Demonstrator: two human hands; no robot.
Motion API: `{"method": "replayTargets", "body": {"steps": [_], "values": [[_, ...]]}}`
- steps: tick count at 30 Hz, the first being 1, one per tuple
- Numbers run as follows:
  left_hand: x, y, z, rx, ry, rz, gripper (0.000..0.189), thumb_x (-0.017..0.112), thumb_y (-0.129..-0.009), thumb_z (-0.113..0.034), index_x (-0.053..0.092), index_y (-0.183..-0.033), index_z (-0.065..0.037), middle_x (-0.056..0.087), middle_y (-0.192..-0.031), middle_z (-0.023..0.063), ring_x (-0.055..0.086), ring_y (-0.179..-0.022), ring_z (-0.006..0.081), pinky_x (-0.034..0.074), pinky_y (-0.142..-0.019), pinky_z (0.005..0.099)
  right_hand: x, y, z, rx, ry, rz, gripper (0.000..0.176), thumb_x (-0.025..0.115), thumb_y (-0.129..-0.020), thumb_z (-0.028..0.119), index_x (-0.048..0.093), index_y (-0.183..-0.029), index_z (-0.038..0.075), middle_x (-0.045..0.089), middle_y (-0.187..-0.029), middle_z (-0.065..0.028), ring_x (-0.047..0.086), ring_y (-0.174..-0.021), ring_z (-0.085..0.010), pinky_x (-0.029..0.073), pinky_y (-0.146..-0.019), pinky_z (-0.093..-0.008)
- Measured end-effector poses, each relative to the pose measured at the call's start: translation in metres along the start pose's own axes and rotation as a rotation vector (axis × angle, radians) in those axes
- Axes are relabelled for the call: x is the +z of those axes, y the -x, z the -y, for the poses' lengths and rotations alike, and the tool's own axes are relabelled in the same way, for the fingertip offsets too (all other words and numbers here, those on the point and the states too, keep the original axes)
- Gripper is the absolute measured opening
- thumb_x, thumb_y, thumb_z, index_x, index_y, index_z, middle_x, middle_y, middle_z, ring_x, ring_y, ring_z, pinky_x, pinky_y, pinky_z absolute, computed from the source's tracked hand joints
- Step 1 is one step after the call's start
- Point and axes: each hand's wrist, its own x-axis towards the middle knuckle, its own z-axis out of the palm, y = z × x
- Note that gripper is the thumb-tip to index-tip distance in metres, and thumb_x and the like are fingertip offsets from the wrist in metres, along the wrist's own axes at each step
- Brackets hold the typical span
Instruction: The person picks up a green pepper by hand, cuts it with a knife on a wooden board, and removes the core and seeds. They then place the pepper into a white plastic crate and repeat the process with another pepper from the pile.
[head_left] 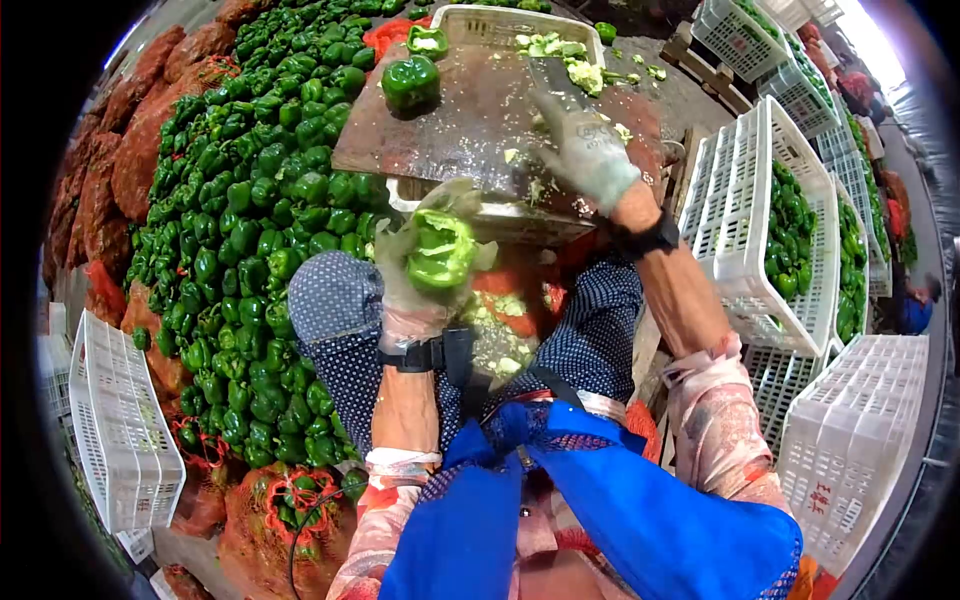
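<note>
over the lap, the left hand (pixel 405 280) had its gloved fingers bent around a cut pepper (pixel 440 250). the cut pepper was green and hollow, and its pale inside faced up. it was just off the near edge of the board (pixel 470 140).

the right hand (pixel 585 150), in a glove too, was over the right side of the board. it was blurry, so you could not tell if the fingers were spread or pinching something. a dark flat thing (pixel 553 82) was by the fingertips, too blurry to name.

the board sat on a white tub (pixel 400 195). on the board's left side was a whole pepper (pixel 410 84), shiny and green, and behind that was a piece (pixel 428 42) with a pale inside. pale bits (pixel 586 76) lay at the far right, and more scraps (pixel 495 345) were down between the knees.

to the left was a big pile (pixel 250 290) of green peppers, with red sacks (pixel 140 165) past it. to the right stood a white crate (pixel 725 210) with peppers in it. each wrist had a black band (pixel 645 235) on.
</note>
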Motion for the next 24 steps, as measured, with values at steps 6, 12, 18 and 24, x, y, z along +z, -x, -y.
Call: {"method": "replayTargets", "body": {"steps": [6, 12, 18, 24], "values": [[0.008, -0.002, 0.006, 0.046, -0.214, -0.186, 0.061, 0.054, -0.088, -0.045, 0.054, -0.131, -0.001, 0.062, -0.121, 0.0138, 0.062, -0.106, 0.0233, 0.054, -0.088, 0.0361, 0.032, 0.078, 0.083, -0.383, -0.404, 0.009, 0.036, 0.065, -0.085, 0.024, 0.061, -0.117, 0.008, 0.059, -0.116, -0.0162, 0.064, -0.095, -0.0359, 0.054, -0.082, -0.0421], [-0.026, -0.015, 0.006, 0.008, -0.256, -0.04, 0.057, 0.059, -0.087, -0.039, 0.057, -0.122, 0.007, 0.067, -0.102, 0.0129, 0.066, -0.092, 0.019, 0.057, -0.073, 0.0272, 0.031, 0.088, 0.085, -0.267, -0.644, 0.315, 0.023, 0.06, -0.089, 0.024, 0.063, -0.104, 0.007, 0.065, -0.093, -0.0161, 0.065, -0.086, -0.0355, 0.052, -0.074, -0.0449], [-0.01, -0.014, 0.011, 0.063, -0.082, -0.126, 0.056, 0.063, -0.089, -0.035, 0.051, -0.126, 0.005, 0.065, -0.098, 0.0089, 0.065, -0.081, 0.0183, 0.058, -0.072, 0.0303, 0.049, 0.107, 0.062, -0.181, -0.602, 0.107, 0.061, 0.063, -0.087, 0.026, 0.041, -0.141, 0.01, 0.058, -0.122, -0.022, 0.062, -0.103, -0.0394, 0.052, -0.086, -0.0448], [0.0, -0.008, 0.032, -0.135, -0.27, 0.029, 0.082, 0.062, -0.084, -0.062, 0.042, -0.141, -0.005, 0.054, -0.129, 0.0169, 0.058, -0.111, 0.0268, 0.055, -0.085, 0.0412, 0.055, 0.1, 0.045, -0.149, -0.778, -0.02, 0.051, 0.068, -0.086, 0.025, 0.052, -0.13, 0.006, 0.065, -0.102, -0.0227, 0.068, -0.084, -0.03, 0.055, -0.07, -0.0387]]}}
